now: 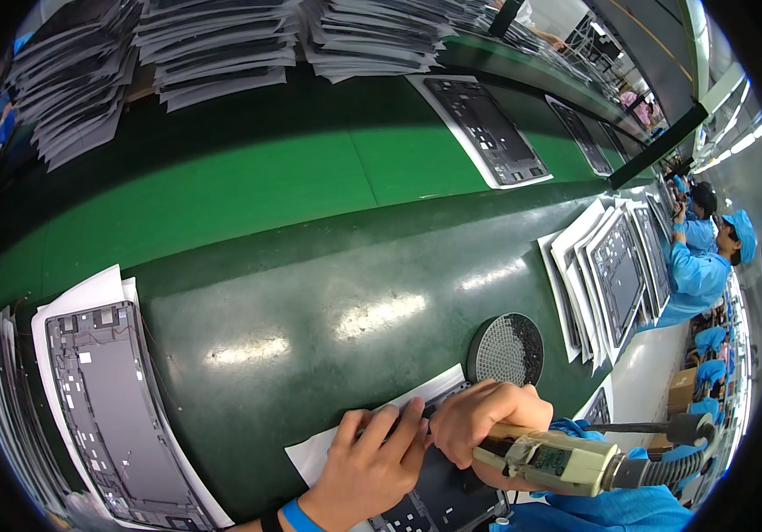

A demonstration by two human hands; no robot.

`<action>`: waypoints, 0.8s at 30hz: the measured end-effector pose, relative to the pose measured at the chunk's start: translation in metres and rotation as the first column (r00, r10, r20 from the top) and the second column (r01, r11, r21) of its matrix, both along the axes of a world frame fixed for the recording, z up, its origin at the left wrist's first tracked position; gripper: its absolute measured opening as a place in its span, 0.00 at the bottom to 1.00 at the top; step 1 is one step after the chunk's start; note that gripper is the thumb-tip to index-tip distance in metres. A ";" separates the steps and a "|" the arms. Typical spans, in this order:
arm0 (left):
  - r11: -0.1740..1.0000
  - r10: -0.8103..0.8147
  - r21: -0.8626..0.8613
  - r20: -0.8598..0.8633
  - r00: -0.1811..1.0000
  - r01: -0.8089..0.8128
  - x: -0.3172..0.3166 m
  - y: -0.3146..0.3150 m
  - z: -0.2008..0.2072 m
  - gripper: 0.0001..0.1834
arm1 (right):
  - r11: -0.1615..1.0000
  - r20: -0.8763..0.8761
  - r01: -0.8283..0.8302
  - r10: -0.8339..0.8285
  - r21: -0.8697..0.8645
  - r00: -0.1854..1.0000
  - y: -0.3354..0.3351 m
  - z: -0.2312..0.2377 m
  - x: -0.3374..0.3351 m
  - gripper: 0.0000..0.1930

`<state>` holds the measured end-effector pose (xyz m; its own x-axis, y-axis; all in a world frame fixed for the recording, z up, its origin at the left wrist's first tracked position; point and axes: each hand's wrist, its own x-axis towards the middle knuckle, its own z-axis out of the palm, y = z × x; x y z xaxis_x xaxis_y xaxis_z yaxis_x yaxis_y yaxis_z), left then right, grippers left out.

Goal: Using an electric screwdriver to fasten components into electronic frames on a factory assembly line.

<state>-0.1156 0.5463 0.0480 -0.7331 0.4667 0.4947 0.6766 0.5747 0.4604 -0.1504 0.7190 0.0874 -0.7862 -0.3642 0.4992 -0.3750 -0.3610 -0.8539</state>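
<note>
My right hand [485,417] is wrapped round a beige electric screwdriver [558,461], held lying over with its cable end to the right. The bit end is hidden by my fingers. My left hand [374,465] rests on a dark tablet-like panel [447,496], its fingers bent and slightly apart, the tips close to my right hand. Whether anything small lies under those fingertips cannot be seen. White sheet [314,450] shows beneath the panel. Just beyond my right hand stands a round black dish [507,350] with a perforated grey surface and small dark pieces at its right side.
Another panel [128,399] lies on white sheet at the left, beside a stack [4,408]. More panels are stacked at the right [611,275]. A green conveyor belt [310,177] carries a panel [487,129]; tall stacks [217,44] line its far side. Co-workers in blue [700,275] stand right.
</note>
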 end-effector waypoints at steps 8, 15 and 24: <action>1.000 0.007 -0.018 -0.075 0.997 -0.009 0.000 0.005 -0.004 0.08 | 0.978 0.096 0.106 -0.125 0.179 0.988 0.003 0.013 0.009 0.26; 0.991 0.039 -0.125 -0.066 0.997 -0.047 0.010 0.005 0.000 0.15 | 0.954 0.238 0.295 -0.276 -0.046 0.931 0.053 0.058 0.034 0.48; 0.982 0.104 -0.157 -0.007 0.995 -0.103 0.025 -0.001 0.019 0.17 | 0.990 0.762 0.084 -0.139 0.111 0.632 0.140 0.027 0.105 0.58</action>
<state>-0.0905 0.5450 0.0675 -0.7820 0.4601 0.4205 0.6092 0.7067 0.3596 -0.0451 0.8591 0.1143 -0.9123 -0.2542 -0.3212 0.3902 -0.3003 -0.8704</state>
